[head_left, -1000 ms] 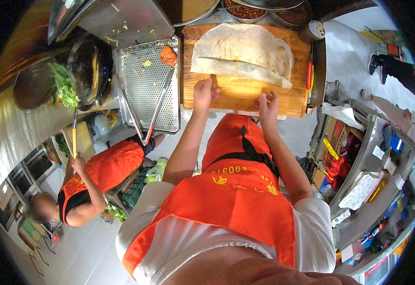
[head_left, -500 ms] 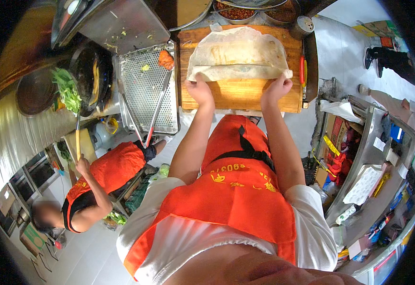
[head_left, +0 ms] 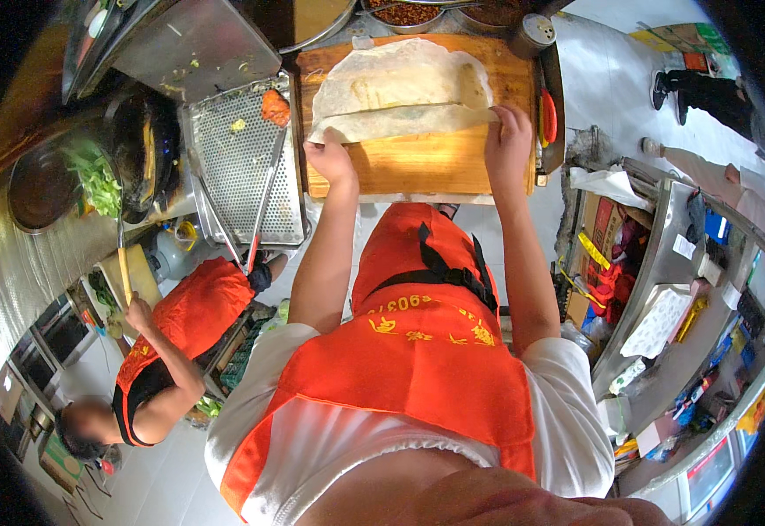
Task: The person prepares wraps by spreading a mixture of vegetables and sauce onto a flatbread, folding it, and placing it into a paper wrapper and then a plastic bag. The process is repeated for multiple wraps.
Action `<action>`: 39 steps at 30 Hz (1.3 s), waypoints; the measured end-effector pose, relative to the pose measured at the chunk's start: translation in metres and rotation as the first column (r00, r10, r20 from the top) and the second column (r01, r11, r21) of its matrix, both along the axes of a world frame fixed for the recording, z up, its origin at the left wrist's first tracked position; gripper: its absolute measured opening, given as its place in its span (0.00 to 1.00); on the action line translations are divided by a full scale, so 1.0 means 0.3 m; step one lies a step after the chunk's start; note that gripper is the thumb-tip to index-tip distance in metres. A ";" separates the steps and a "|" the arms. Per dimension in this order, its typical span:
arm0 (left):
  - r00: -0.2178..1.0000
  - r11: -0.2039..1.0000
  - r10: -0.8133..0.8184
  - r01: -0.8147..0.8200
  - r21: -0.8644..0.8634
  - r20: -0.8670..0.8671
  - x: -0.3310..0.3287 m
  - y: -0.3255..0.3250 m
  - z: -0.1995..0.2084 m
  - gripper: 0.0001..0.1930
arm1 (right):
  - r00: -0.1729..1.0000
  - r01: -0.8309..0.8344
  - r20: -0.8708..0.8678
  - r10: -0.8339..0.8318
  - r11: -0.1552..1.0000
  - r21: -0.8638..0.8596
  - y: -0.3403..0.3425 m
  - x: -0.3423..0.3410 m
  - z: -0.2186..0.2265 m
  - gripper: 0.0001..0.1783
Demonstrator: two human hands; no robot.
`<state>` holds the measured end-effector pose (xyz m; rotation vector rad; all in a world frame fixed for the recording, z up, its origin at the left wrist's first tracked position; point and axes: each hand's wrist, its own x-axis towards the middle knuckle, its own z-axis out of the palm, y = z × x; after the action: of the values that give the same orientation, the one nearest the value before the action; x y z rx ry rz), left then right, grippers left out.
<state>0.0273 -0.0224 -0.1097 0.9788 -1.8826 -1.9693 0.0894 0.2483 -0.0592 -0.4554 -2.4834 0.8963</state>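
A thin, pale flatbread lies on a wooden board, its near edge folded over into a long flat roll. At the roll's left end, my left hand is closed in a pinch on the edge. My right hand pinches the right end, with its fingers pointing away from me. Between the hands the roll is stretched nearly straight. Brownish smears show on the open part of the flatbread. What the roll encloses is hidden.
Left of the board, a perforated metal tray holds tongs and an orange-red food piece. A co-worker lifts leafy greens beside a wok. Bowls of chilli and a shaker stand beyond.
The view has shifted, moving the board leftward in the picture. My right hand has turned at the roll's end, its fingers now pointing farther forward. The co-worker's greens have dropped lower.
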 end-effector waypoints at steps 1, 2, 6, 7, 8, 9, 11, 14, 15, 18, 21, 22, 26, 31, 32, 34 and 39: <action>1.000 1.000 -0.003 0.003 0.005 0.021 -0.004 0.000 0.008 0.07 | 0.995 -0.079 0.059 0.076 0.996 0.046 0.000 0.017 0.014 0.11; 1.000 1.000 -0.012 0.012 -0.001 0.025 -0.003 -0.002 0.008 0.07 | 0.981 -0.109 0.157 0.110 0.994 -0.016 0.000 0.032 0.025 0.12; 0.999 0.999 -0.042 0.043 -0.028 0.023 -0.032 -0.031 -0.001 0.08 | 0.958 -0.209 0.172 0.231 0.969 -0.134 0.083 0.060 -0.026 0.11; 0.999 0.998 -0.046 0.046 -0.037 0.019 -0.043 -0.047 -0.009 0.08 | 0.958 -0.130 0.205 0.200 0.941 -0.314 0.103 0.060 -0.049 0.11; 0.992 0.996 -0.069 0.073 -0.040 0.105 -0.046 -0.071 -0.018 0.09 | 0.950 -0.095 0.251 0.185 0.938 -0.333 0.131 0.071 -0.066 0.12; 0.990 0.998 -0.064 0.066 -0.012 0.126 -0.046 -0.069 -0.007 0.09 | 0.940 -0.058 0.297 0.170 0.935 -0.350 0.148 0.072 -0.062 0.12; 0.992 0.997 -0.067 0.070 -0.017 0.107 -0.051 -0.077 -0.039 0.09 | 0.933 0.052 0.356 0.050 0.961 -0.271 0.131 0.061 -0.106 0.14; 0.994 0.993 -0.086 0.090 -0.072 0.067 -0.047 -0.066 -0.015 0.08 | 0.975 0.218 -0.028 -0.219 0.940 0.261 0.012 0.078 -0.141 0.17; 0.994 0.994 -0.081 0.086 -0.064 0.078 -0.036 -0.064 -0.007 0.08 | 0.924 0.381 0.073 -0.374 0.912 -0.151 -0.047 0.104 -0.168 0.17; 0.995 0.997 -0.070 0.072 -0.028 0.070 -0.022 -0.055 0.004 0.07 | 0.836 0.477 0.346 -0.427 0.253 -0.842 -0.161 0.142 -0.196 0.20; 0.989 0.988 -0.148 0.147 -0.055 0.001 -0.011 -0.048 0.013 0.07 | 0.849 0.435 0.358 -0.388 0.129 -0.891 -0.154 0.074 -0.171 0.19; 0.981 0.982 -0.168 0.158 -0.102 -0.098 -0.015 -0.049 0.001 0.06 | 0.853 0.471 0.421 -0.309 0.107 -0.876 -0.141 0.038 -0.132 0.17; 0.779 0.529 -0.601 0.217 -0.820 -0.181 0.020 0.073 0.093 0.05 | 0.778 0.575 0.358 -0.517 0.357 -0.736 -0.150 0.005 -0.243 0.14; 0.520 0.136 -0.850 0.361 -0.923 0.078 0.094 0.123 0.038 0.07 | 0.901 0.249 -0.094 -0.423 0.683 -0.687 -0.247 -0.054 -0.091 0.10; 0.530 0.147 -0.844 0.365 -0.920 0.076 0.085 0.122 0.040 0.07 | 0.957 0.157 -0.135 -0.256 0.851 -0.501 -0.258 -0.060 -0.061 0.08; 0.545 0.169 -0.835 0.381 -0.909 0.073 0.078 0.124 0.050 0.08 | 0.992 -0.098 -0.084 0.093 0.993 -0.062 -0.272 -0.055 -0.023 0.06; 0.431 0.101 -0.894 0.454 -0.885 0.119 0.067 0.050 0.009 0.13 | 0.862 -0.506 0.049 0.505 0.862 0.028 -0.330 -0.089 -0.130 0.11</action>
<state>0.0475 -0.0073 -0.1069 -0.8679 -2.7131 -0.9321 0.0627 0.1493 -0.0982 0.2187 -2.7012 1.0308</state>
